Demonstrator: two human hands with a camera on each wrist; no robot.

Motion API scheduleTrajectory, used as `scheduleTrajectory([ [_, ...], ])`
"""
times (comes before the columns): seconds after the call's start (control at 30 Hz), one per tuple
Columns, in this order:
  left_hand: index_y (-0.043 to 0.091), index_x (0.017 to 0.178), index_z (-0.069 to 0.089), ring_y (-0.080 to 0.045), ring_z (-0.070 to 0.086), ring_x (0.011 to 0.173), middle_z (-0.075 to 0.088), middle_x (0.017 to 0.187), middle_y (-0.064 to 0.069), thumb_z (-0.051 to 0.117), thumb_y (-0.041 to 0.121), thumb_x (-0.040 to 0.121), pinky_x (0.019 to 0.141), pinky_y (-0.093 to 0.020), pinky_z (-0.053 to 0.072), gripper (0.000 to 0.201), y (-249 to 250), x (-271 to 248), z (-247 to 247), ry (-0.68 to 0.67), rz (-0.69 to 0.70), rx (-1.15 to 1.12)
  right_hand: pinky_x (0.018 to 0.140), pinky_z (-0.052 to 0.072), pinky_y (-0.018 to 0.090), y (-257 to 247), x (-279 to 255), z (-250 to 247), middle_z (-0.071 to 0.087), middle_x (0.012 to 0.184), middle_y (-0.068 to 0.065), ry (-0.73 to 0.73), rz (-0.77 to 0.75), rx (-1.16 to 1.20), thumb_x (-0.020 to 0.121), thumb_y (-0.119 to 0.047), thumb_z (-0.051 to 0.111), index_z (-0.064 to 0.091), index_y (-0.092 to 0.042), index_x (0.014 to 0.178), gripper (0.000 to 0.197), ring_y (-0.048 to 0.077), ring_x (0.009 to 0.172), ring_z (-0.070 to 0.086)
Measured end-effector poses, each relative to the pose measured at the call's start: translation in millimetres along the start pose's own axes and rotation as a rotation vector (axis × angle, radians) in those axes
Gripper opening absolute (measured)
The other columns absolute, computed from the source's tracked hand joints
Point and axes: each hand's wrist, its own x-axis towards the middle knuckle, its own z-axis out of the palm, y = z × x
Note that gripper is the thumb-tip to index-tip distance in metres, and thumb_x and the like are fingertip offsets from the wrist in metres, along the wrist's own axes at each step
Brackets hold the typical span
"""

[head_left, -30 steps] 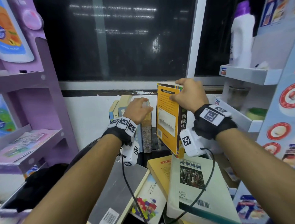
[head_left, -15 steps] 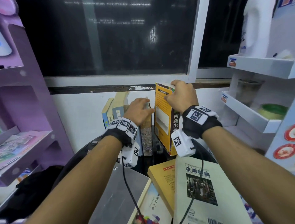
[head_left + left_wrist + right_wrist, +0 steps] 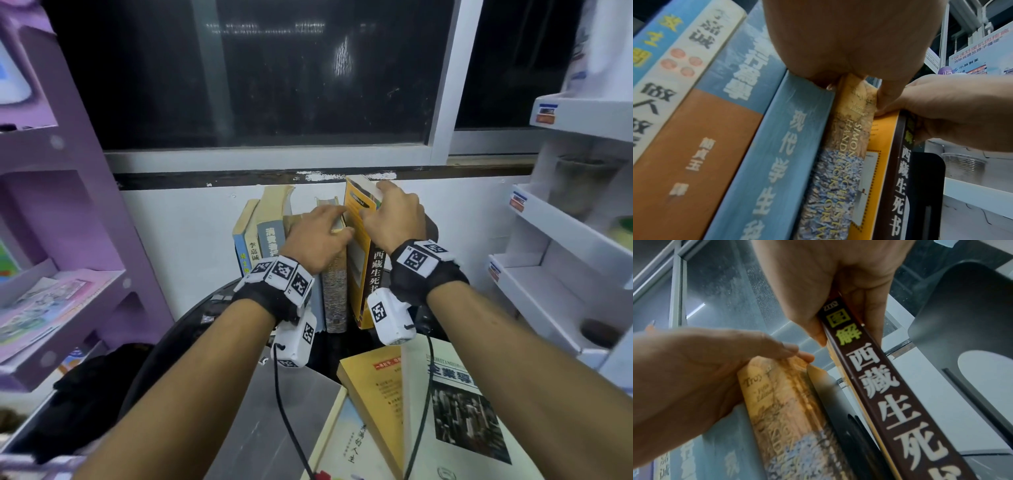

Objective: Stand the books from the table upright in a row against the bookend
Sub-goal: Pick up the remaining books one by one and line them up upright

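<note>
A row of upright books [image 3: 270, 240] stands by the back wall, ending in a mottled handbook [image 3: 335, 294] [image 3: 838, 170] [image 3: 781, 402]. My left hand [image 3: 337, 226] [image 3: 857, 81] lies over the row's top and holds the handbook's upper end. My right hand [image 3: 370, 209] [image 3: 846, 331] grips the top of a yellow book with a brown spine [image 3: 358, 260] [image 3: 884, 146] [image 3: 890, 402]. That book stands upright close beside the handbook. The black bookend [image 3: 432, 226] [image 3: 925, 186] [image 3: 962, 321] stands just to its right.
Several books lie flat at the near side of the black round table [image 3: 205, 308]: a grey one [image 3: 274, 411], a yellow one [image 3: 373, 390] and a pale green one [image 3: 455, 411]. A purple shelf [image 3: 68, 240] stands left and a white shelf [image 3: 565, 240] right.
My right hand has carried the yellow book left and set it upright beside the handbook. My left hand stayed on top of the row.
</note>
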Motion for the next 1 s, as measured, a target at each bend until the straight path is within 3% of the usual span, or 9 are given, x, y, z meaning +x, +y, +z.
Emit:
scheduleTrajectory([
  [0.3, 0.02, 0.143, 0.039, -0.024, 0.042, 0.131, 0.041, 0.148, -0.005, 0.057, 0.034, 0.089, 0.108, -0.037, 0.032, 0.059, 2.1, -2.2, -2.3, 0.008, 0.013, -0.018, 0.075, 0.053, 0.041, -2.9, 1.6, 17.3, 0.069, 0.096, 0.014, -0.008, -0.011, 0.039, 0.084, -0.038, 0.061, 0.062, -0.018, 0.109, 0.032, 0.038, 0.089, 0.062],
  [0.5, 0.019, 0.15, 0.026, -0.022, 0.034, 0.137, 0.032, 0.153, -0.002, 0.078, 0.038, 0.073, 0.114, -0.043, 0.028, 0.095, -3.4, 2.1, -2.2, -0.087, 0.006, 0.045, 0.087, 0.046, 0.036, -4.4, -1.5, 11.5, 0.065, 0.114, 0.016, -0.079, 0.008, 0.12, 0.089, -0.037, 0.055, 0.054, -0.02, 0.13, 0.044, 0.037, 0.105, 0.057],
  [0.63, 0.018, 0.145, 0.033, -0.021, 0.041, 0.133, 0.042, 0.147, -0.002, 0.084, 0.036, 0.067, 0.112, -0.041, 0.033, 0.094, -6.3, 2.6, -0.9, -0.059, -0.002, -0.005, 0.091, 0.041, 0.036, -11.1, -2.2, 7.3, 0.057, 0.125, 0.019, -0.198, 0.04, 0.172, 0.091, -0.044, 0.045, 0.05, -0.02, 0.131, 0.047, 0.037, 0.116, 0.049],
  [0.73, 0.017, 0.144, 0.036, -0.02, 0.041, 0.132, 0.045, 0.144, -0.003, 0.084, 0.035, 0.067, 0.111, -0.038, 0.033, 0.092, -6.9, 1.1, -2.7, -0.04, 0.01, -0.022, 0.095, 0.046, 0.043, -13.8, -0.6, 4.9, 0.055, 0.128, 0.019, -0.262, 0.037, 0.186, 0.09, -0.049, 0.042, 0.048, -0.022, 0.134, 0.052, 0.038, 0.116, 0.05],
  [0.87, 0.016, 0.143, 0.04, -0.02, 0.043, 0.13, 0.048, 0.142, -0.003, 0.085, 0.036, 0.066, 0.11, -0.036, 0.034, 0.091, -8.1, 0.0, -2.1, -0.001, 0.028, -0.027, 0.08, 0.054, 0.051, -17.6, -5.5, 0.5, 0.059, 0.117, 0.017, -0.293, 0.042, 0.223, 0.08, -0.06, 0.041, 0.05, -0.027, 0.124, 0.055, 0.037, 0.1, 0.061],
  [1.0, 0.016, 0.145, 0.037, -0.02, 0.043, 0.131, 0.046, 0.143, -0.003, 0.084, 0.038, 0.067, 0.111, -0.038, 0.034, 0.093, -9.1, -0.3, -0.3, -0.004, 0.028, -0.012, 0.077, 0.056, 0.051, -18.9, -6.5, -2.6, 0.059, 0.118, 0.017, -0.329, 0.02, 0.194, 0.086, -0.055, 0.041, 0.049, -0.022, 0.127, 0.054, 0.037, 0.099, 0.061],
])
